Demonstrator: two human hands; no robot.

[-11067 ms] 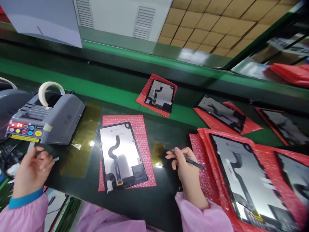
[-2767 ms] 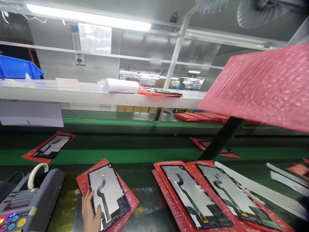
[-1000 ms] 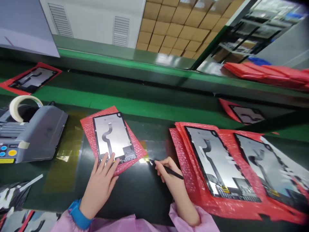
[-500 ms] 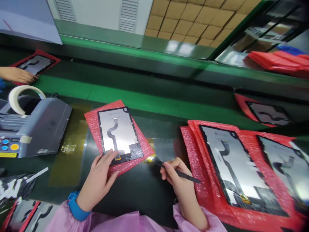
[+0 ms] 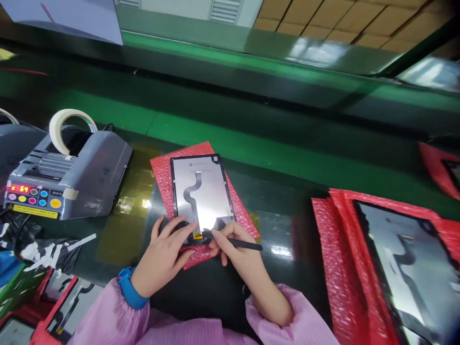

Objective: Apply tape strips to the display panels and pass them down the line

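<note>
A tablet display panel (image 5: 212, 196), silver back up with a curved grey flex cable (image 5: 189, 194), lies slightly turned on a red bubble-wrap bag (image 5: 162, 175) in front of me. My left hand (image 5: 163, 258) rests with spread fingers on the panel's lower left corner, beside the cable's gold end (image 5: 197, 235). In my right hand (image 5: 235, 244) is a slim black pen-shaped tool (image 5: 247, 245), pinched between thumb and fingers. Its tip is at the panel's lower edge, close to that gold connector; the exact contact is partly hidden by the fingers.
A grey tape dispenser (image 5: 104, 172) with a roll of tape (image 5: 57, 132) stands at left. White tape strips (image 5: 48, 254) lie before it. Further panels on red bubble bags are at right (image 5: 406, 249) and lower left (image 5: 74, 306). A green ledge (image 5: 215, 52) runs along the back.
My right hand has moved left from beside the bag onto the panel's lower edge, bringing the black tool's tip to the connector. The camera view has shifted right-to-left across the bench.
</note>
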